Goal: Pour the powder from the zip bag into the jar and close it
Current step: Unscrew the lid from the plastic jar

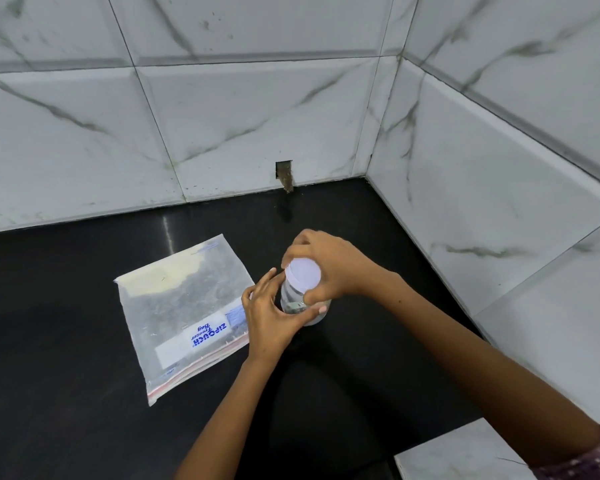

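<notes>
Setting: black polished countertop [66, 341] set into a corner of white marble-patterned wall tiles [243, 109] with grey veining. A small rectangular cut-out [284, 171] with brownish staining sits in the rear wall at counter level.

Item 1. Jar [303, 303]: clear-walled, upright on the counter right of centre, near the corner. The see-through wall shows dark reflections; contents cannot be told. Base pale and rounded, partly hidden by fingers.

Item 2. Lid [303, 274]: white, round, flat-topped, seated on the jar's mouth, seen from above.

Item 3. Right hand [329, 268]: over the jar from the right, fingers curled round the far rim of the lid and thumb down the near side, gripping the lid.

Item 4. Left hand [269, 311]: at the jar's left side, thumb wrapped across the lower front of the jar wall, fingers raised against its left side, holding the jar steady. Both forearms enter from the lower edge; a patterned purple sleeve [582, 459] shows at the lower right.

Item 5. Zip bag [184, 306]: transparent plastic, lying flat on the counter just left of the jar, its near right corner beneath the left hand. Red zip strip along the near edge; white label panel with blue print reading "ZIPOUCH Freezer Bag", upside down to the viewer. Pale cream powder [160, 277] collects in the far left corner; the rest looks thinly dusted, the dark counter showing through.

Item 6. White marble-patterned ledge [458, 455]: at the lower right corner of the view.
</notes>
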A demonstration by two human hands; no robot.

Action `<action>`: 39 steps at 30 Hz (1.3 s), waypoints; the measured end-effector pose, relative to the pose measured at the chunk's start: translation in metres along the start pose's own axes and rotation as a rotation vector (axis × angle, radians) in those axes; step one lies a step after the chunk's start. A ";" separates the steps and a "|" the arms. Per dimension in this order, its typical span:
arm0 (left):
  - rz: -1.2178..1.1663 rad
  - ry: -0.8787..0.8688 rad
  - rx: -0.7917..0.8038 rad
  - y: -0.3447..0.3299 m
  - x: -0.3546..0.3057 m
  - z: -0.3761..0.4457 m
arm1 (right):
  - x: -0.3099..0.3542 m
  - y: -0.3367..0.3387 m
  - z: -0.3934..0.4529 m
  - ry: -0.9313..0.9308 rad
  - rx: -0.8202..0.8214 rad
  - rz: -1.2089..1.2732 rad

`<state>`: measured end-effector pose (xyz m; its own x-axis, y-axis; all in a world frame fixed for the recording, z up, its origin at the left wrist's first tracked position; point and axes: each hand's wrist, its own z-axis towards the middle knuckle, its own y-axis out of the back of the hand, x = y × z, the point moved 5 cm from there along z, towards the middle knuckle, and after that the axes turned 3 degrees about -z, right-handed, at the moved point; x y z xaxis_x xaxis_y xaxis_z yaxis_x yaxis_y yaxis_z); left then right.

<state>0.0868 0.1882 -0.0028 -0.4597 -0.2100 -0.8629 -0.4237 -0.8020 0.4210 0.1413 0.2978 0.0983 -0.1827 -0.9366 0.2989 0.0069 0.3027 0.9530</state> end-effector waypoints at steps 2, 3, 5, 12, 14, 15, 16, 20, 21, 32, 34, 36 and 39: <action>0.012 -0.005 0.010 0.000 0.000 0.000 | -0.006 0.009 -0.003 -0.021 -0.120 0.175; 0.025 -0.005 0.010 0.001 -0.001 0.001 | -0.011 0.012 -0.004 -0.052 -0.188 0.263; 0.054 -0.016 0.016 0.002 -0.003 0.002 | -0.023 0.015 -0.004 -0.121 -0.333 0.386; 0.139 -0.035 0.118 0.005 -0.010 0.011 | -0.086 -0.025 0.002 -0.424 -0.554 0.660; 0.177 -0.050 0.160 0.006 -0.012 0.012 | -0.094 -0.041 0.009 -0.434 -0.496 0.640; 0.185 -0.055 0.178 0.008 -0.013 0.011 | -0.096 -0.048 0.013 -0.427 -0.463 0.646; 0.187 -0.058 0.193 0.009 -0.013 0.011 | -0.097 -0.055 0.017 -0.419 -0.426 0.652; 0.230 -0.068 0.218 0.024 -0.005 0.006 | -0.101 -0.075 0.031 -0.407 -0.266 0.655; 0.244 -0.060 0.219 0.030 -0.001 0.004 | -0.101 -0.078 0.033 -0.411 -0.232 0.670; 0.541 0.070 0.249 0.110 0.048 -0.019 | -0.018 -0.023 0.037 -0.194 -0.259 0.481; 0.581 0.087 0.266 0.127 0.057 -0.025 | 0.023 -0.022 0.036 -0.079 -0.273 0.414; 0.596 0.102 0.289 0.130 0.058 -0.026 | 0.051 -0.027 0.029 0.021 -0.255 0.364; 0.600 0.095 0.352 0.124 0.052 -0.027 | 0.075 -0.051 0.018 0.084 -0.121 0.274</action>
<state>0.0319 0.0628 -0.0029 -0.6299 -0.6205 -0.4671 -0.3533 -0.3068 0.8838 0.1098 0.2148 0.0709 -0.0765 -0.8360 0.5434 0.1628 0.5272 0.8340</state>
